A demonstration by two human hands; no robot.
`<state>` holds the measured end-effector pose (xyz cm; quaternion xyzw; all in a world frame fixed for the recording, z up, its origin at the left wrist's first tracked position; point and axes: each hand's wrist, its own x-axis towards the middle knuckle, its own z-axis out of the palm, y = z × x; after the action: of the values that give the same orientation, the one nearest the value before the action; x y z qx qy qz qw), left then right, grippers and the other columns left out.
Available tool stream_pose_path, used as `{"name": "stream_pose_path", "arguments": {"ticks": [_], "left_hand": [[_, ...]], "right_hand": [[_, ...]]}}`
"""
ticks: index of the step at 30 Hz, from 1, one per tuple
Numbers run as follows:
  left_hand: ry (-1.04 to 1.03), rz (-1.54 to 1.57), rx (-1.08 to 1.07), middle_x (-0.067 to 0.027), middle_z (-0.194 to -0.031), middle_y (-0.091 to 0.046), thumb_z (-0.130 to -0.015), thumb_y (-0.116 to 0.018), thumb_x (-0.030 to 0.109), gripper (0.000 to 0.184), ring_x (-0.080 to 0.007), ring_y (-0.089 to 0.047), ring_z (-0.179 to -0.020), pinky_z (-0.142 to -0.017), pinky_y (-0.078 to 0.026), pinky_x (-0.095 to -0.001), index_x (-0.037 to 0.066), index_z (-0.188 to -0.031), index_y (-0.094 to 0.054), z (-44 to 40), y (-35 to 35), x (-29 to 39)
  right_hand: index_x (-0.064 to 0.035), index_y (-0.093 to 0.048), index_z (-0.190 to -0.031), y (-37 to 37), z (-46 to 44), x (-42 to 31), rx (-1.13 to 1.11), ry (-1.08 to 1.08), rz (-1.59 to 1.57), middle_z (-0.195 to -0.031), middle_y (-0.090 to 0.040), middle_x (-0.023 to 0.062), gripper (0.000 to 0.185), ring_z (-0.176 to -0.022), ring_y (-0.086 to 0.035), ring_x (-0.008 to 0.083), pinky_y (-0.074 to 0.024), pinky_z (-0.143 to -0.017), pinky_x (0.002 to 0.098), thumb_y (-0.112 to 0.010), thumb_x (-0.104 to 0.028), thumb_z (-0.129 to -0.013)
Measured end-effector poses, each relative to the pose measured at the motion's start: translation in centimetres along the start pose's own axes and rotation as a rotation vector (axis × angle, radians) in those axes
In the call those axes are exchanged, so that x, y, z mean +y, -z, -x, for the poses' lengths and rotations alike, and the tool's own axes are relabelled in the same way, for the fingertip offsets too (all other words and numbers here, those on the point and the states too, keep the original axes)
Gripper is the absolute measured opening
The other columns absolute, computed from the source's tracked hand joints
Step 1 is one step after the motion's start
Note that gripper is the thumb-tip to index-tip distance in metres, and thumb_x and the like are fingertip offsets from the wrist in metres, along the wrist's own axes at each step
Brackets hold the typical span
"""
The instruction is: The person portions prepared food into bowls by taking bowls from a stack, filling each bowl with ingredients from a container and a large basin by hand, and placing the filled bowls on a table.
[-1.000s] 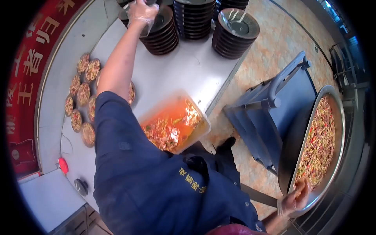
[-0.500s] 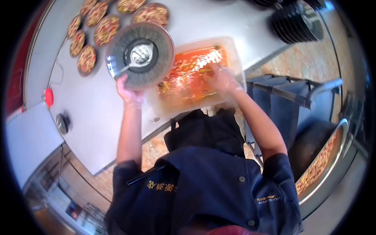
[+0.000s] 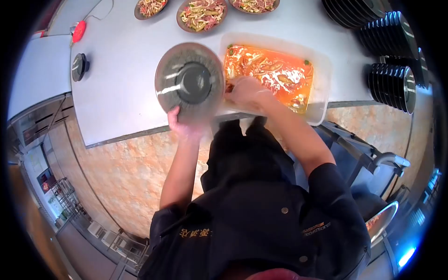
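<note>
My left hand [image 3: 184,125] grips the lower rim of a dark grey-green bowl [image 3: 193,83], thumb over the edge, with nothing lying in it. Just right of the bowl is a translucent plastic tub [image 3: 322,88] of food in red-orange oily liquid [image 3: 280,74]. My gloved right hand [image 3: 247,92] is at the tub's left side, fingers bent down and closed at the food near the bowl's edge. What its fingertips hold is too hidden to make out.
Filled bowls [image 3: 202,14] stand along the far side of the white table [image 3: 116,102]. Stacks of dark bowls [image 3: 391,86] are at the right. A red object [image 3: 79,31] and a small dark round item [image 3: 79,66] lie left. Below right are a blue-grey cart [image 3: 359,163] and a metal basin [image 3: 383,221].
The view has swung round. My left hand, earlier at the bowl stacks, now has a bowl beside the tub. My right hand went from the large basin into the tub, then to its left side.
</note>
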<state>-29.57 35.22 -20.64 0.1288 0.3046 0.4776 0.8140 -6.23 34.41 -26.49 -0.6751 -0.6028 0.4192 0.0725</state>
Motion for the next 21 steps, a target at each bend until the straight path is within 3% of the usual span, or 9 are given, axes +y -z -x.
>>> {"name": "stream_pose_path", "arguments": {"ticks": [2,4,5,8,10,13,16,19,21], "left_hand": [[-0.027,-0.057,0.153,-0.0137,-0.147,-0.052,-0.082,-0.061,0.034,0.071,-0.0378,-0.051,-0.135,-0.113,-0.043,-0.0574,0.01,-0.147,-0.047,-0.8,-1.1,-1.4],[-0.006,-0.028,0.116,-0.0145,-0.145,-0.052,-0.081,-0.062,0.035,0.072,-0.0383,-0.051,-0.134,-0.112,-0.043,-0.0573,0.01,-0.147,-0.047,-2.9,-0.1,-2.8],[0.02,-0.033,0.08,-0.0147,-0.145,-0.052,-0.081,-0.062,0.035,0.072,-0.0384,-0.052,-0.134,-0.112,-0.044,-0.0576,0.01,-0.147,-0.047,-4.1,0.6,-3.3],[0.073,-0.071,0.071,-0.0148,-0.143,-0.055,-0.082,-0.062,0.035,0.069,-0.0368,-0.052,-0.133,-0.111,-0.044,-0.0567,0.009,-0.145,-0.049,-6.2,2.2,-4.8],[0.193,-0.04,0.238,-0.0151,-0.14,-0.058,-0.084,-0.061,0.035,0.066,-0.0351,-0.053,-0.132,-0.111,-0.043,-0.0547,0.006,-0.142,-0.051,-6.7,1.6,-4.5],[0.219,-0.051,-0.053,-0.0142,-0.137,-0.06,-0.086,-0.061,0.034,0.061,-0.0345,-0.055,-0.13,-0.113,-0.041,-0.0522,0.003,-0.138,-0.054,-6.7,2.5,-4.5],[0.27,-0.026,-0.139,-0.0137,-0.136,-0.061,-0.089,-0.061,0.032,0.057,-0.0333,-0.056,-0.128,-0.113,-0.042,-0.0496,0.002,-0.136,-0.055,-6.9,3.6,-5.3],[0.061,-0.166,-0.147,-0.0117,-0.132,-0.063,-0.09,-0.063,0.027,0.052,-0.029,-0.059,-0.123,-0.11,-0.045,-0.0452,0.002,-0.135,-0.056,-8.5,6.7,-7.6],[0.038,-0.184,-0.136,-0.0115,-0.131,-0.063,-0.09,-0.064,0.027,0.052,-0.0287,-0.059,-0.122,-0.109,-0.045,-0.0454,0.002,-0.135,-0.056,-8.8,6.9,-8.1]], "right_hand": [[-0.0103,-0.057,-0.143,0.3,2.8,1.3,-0.111,-0.087,-0.155,-0.144,-0.059,0.0171,0.064,-0.14,-0.048,0.0338,-0.0445,-0.112,0.0482,-0.051,-0.056,-0.098],[-0.0101,-0.062,-0.137,0.4,2.6,4.5,0.463,-0.291,-0.025,-0.142,-0.061,0.0163,0.06,-0.131,-0.058,0.0352,-0.0478,-0.108,0.0468,-0.058,-0.053,-0.095],[-0.0101,-0.062,-0.137,0.1,1.8,5.7,0.467,-0.3,-0.012,-0.142,-0.061,0.0163,0.06,-0.131,-0.058,0.0352,-0.0478,-0.108,0.0468,-0.058,-0.053,-0.095],[-0.0098,-0.065,-0.135,-1.6,1.2,5.6,0.14,-0.376,-0.16,-0.138,-0.064,0.0165,0.058,-0.125,-0.062,0.0329,-0.051,-0.103,0.0456,-0.062,-0.051,-0.093],[-0.0094,-0.064,-0.135,-2.6,0.4,3.2,0.05,-0.16,-0.332,-0.132,-0.067,0.0147,0.053,-0.112,-0.067,0.0285,-0.0551,-0.093,0.0455,-0.067,-0.041,-0.092],[-0.0095,-0.065,-0.134,-4.7,-1.8,-0.6,0.107,-0.077,-0.373,-0.13,-0.067,0.014,0.052,-0.109,-0.066,0.0275,-0.0551,-0.092,0.0446,-0.068,-0.04,-0.092],[-0.0096,-0.065,-0.133,-5.8,-4.0,-1.6,0.225,-0.117,-0.376,-0.128,-0.067,0.0132,0.051,-0.107,-0.066,0.0266,-0.0552,-0.09,0.0436,-0.068,-0.039,-0.091],[-0.0097,-0.066,-0.132,-5.7,-5.0,-1.5,0.307,-0.146,-0.41,-0.126,-0.068,0.0125,0.05,-0.105,-0.066,0.0257,-0.0553,-0.088,0.0427,-0.069,-0.037,-0.091],[-0.0098,-0.066,-0.131,-5.5,-5.4,-1.3,0.349,-0.159,-0.441,-0.125,-0.068,0.012,0.049,-0.104,-0.066,0.025,-0.0554,-0.087,0.0421,-0.069,-0.037,-0.09]]}}
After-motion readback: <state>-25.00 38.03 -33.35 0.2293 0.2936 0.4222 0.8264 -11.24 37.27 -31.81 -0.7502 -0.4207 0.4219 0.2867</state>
